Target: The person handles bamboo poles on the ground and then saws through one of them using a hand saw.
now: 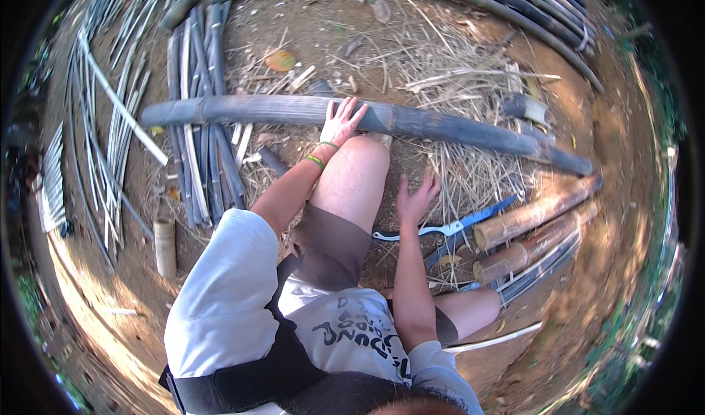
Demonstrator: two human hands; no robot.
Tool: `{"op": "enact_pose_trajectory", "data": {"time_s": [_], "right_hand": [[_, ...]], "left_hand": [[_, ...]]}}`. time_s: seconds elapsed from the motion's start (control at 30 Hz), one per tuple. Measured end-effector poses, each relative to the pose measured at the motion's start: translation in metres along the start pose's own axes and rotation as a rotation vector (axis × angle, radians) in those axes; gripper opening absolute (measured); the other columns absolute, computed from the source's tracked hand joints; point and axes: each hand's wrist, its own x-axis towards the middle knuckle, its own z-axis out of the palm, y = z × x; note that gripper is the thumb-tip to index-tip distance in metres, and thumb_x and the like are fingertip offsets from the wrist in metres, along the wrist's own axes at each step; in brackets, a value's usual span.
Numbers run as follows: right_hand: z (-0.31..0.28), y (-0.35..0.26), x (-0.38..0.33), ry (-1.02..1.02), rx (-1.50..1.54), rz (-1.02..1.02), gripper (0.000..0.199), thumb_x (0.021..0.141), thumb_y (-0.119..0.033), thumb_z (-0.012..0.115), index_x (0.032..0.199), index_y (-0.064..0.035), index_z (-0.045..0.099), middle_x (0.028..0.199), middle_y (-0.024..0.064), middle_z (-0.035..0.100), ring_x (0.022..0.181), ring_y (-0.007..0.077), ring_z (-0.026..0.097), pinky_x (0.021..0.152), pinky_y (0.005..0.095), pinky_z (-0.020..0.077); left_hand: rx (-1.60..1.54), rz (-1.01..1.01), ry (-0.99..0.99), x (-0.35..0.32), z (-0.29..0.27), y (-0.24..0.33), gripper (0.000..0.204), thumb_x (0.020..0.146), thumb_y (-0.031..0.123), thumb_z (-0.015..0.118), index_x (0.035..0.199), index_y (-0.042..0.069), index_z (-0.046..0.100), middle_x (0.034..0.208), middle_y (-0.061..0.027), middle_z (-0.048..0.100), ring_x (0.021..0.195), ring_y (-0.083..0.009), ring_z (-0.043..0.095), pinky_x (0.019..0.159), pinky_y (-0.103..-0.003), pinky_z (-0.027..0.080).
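Observation:
A long grey bamboo pole (pixel 455 127) lies across the dirt in front of my raised left knee. My left hand (pixel 340 122) rests flat on top of it, fingers spread, a green band on the wrist. My right hand (pixel 416 197) hovers open just right of the knee, fingers apart, holding nothing. A blue-handled knife with a curved blade (pixel 440 229) lies on the ground directly under and to the right of that hand.
Split bamboo strips (pixel 200 121) lie in a bundle at left, thinner slats (pixel 103 114) farther left. Two short brown bamboo sections (pixel 536 228) sit at right. More long poles (pixel 514 11) curve along the back. Dry straw (pixel 455 77) covers the ground.

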Motion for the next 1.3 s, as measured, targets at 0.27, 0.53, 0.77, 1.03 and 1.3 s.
{"op": "enact_pose_trajectory", "data": {"time_s": [0.27,0.53,0.77,1.03,1.3], "right_hand": [[0.015,-0.025,0.093,-0.297,-0.372,-0.124,0.088,0.087,-0.058,0.061,0.152,-0.0090,0.029,0.159,0.0278,0.008,0.146,0.0472,0.013,0.112,0.0681,0.0176],[0.054,-0.036,0.091,-0.519,-0.604,0.000,0.109,0.083,-0.075,0.052,0.159,-0.0165,0.000,0.161,0.0245,-0.014,0.148,0.0469,-0.010,0.112,0.0720,0.0057],[0.060,-0.024,0.102,-0.571,-0.596,0.034,0.120,0.078,-0.078,0.056,0.158,-0.0157,-0.008,0.159,0.0254,-0.020,0.146,0.0475,-0.018,0.111,0.0729,0.0097],[0.061,-0.024,0.109,-0.550,-0.618,0.068,0.124,0.073,-0.081,0.058,0.158,-0.0158,-0.003,0.160,0.0259,-0.017,0.146,0.0496,-0.015,0.111,0.0735,0.0098],[0.052,-0.066,0.148,-0.549,-0.633,-0.006,0.120,0.071,-0.084,0.058,0.158,-0.0145,0.013,0.162,0.0244,-0.003,0.148,0.0456,-0.011,0.114,0.0686,-0.0012]], "left_hand": [[0.180,-1.046,0.224,-0.188,-0.040,-0.065,0.086,0.081,0.038,0.075,0.150,0.008,0.032,0.154,-0.0218,0.030,0.147,-0.0370,0.021,0.119,-0.054,0.015],[0.063,-1.397,0.107,-0.259,-0.035,-0.158,0.069,0.080,0.047,0.076,0.125,0.002,0.050,0.125,-0.0233,0.054,0.119,-0.0421,0.053,0.097,-0.048,0.048],[0.045,-1.295,0.063,-0.266,-0.016,-0.220,0.056,0.078,0.030,0.080,0.116,0.000,0.051,0.114,-0.0279,0.062,0.107,-0.0445,0.061,0.091,-0.049,0.050],[-0.161,-1.341,0.265,-0.314,-0.019,-0.243,0.051,0.087,0.032,0.070,0.121,-0.001,0.052,0.105,-0.0284,0.066,0.099,-0.0457,0.064,0.089,-0.047,0.049],[-0.062,-1.418,0.122,-0.239,-0.024,-0.212,0.065,0.077,0.039,0.080,0.118,-0.002,0.049,0.124,-0.0276,0.056,0.116,-0.0435,0.057,0.097,-0.049,0.049]]}}
